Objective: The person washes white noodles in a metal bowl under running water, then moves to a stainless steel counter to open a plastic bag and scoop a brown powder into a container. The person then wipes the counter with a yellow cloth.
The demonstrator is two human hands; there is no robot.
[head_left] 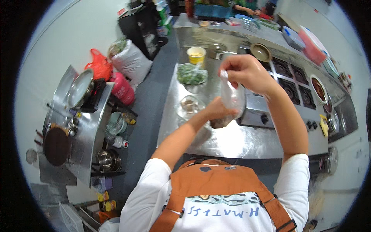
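Observation:
Above the steel counter [174,127], my right hand [246,71] pinches the upper end of a clear plastic bag [234,97]. My left hand [217,109] grips the same bag lower down, thumb across its side. Something dark brown [221,123] shows at the bag's bottom, partly behind the left hand; I cannot tell what it is. Beside my left wrist, a clear glass bowl [180,111] with something brownish in it sits on the counter. Farther back are a knotted clear bag of green leaves [191,74], a yellow and white paper tub [196,56] with pale pieces inside, and a lidded metal pot [216,51].
A gas stove [289,79] with several burners adjoins on the right, a brown bowl [261,52] on its far corner. Along the left wall, a steel side table [87,139] carries pans. A back shelf [203,24] holds tubs; another person's hands [253,12] show beyond it.

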